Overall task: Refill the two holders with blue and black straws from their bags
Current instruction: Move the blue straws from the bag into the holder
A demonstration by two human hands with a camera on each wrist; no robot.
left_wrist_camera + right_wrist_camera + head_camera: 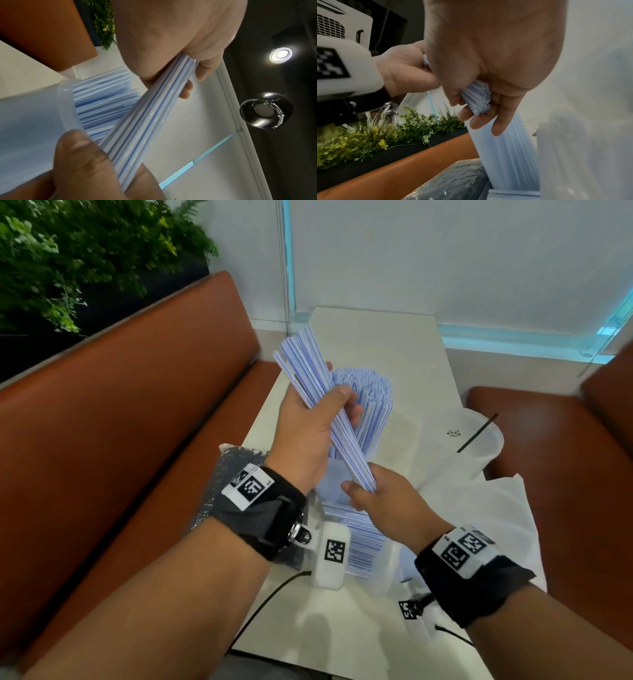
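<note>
Both grips, left hand (305, 436) and right hand (383, 494), around blue straws (318, 392).

Left hand (310, 433) and right hand (383, 498) raised, close together, each grip curled tight.

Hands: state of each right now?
Left hand: closed on blue straws.
Right hand: closed on the same straws' lower end.
</note>
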